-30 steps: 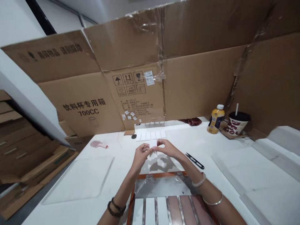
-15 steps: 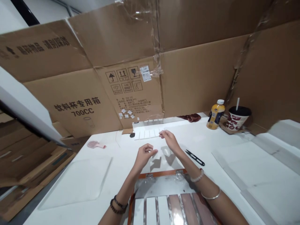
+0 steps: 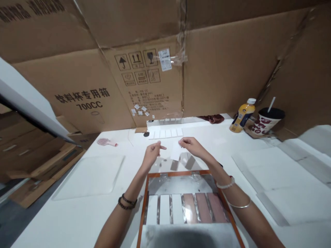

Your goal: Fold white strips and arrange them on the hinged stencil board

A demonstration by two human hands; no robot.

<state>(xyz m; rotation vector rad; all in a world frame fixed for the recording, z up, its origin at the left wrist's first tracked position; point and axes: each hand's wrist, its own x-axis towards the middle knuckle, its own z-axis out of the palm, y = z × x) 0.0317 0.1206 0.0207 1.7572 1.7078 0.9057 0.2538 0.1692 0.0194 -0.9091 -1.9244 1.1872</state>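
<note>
My right hand (image 3: 192, 146) pinches a small white rectangular piece (image 3: 176, 151) by its top corner, so that it hangs just above the white table (image 3: 77, 220). My left hand (image 3: 152, 154) hovers to the left of it, fingers curled with thumb and forefinger pressed together; what they hold, if anything, is too small to make out. Both hands are above the far edge of an orange-framed metal tray (image 3: 178, 184). The tray holds three white strips (image 3: 165, 209) and three pinkish-brown strips (image 3: 203, 207) side by side. A row of white pieces (image 3: 165, 133) lies beyond the hands.
Cardboard walls (image 3: 219, 72) close off the back. A yellow bottle (image 3: 242, 115) and a lidded cup with a straw (image 3: 266, 121) stand at the back right. A pink object (image 3: 106, 142) lies at left, clear plastic sheets at left (image 3: 90, 175) and right (image 3: 274, 172).
The hands were together on a white piece, then came apart. Now my right hand holds a white piece hanging, and my left hand has risen beside it. The camera tilted down.
</note>
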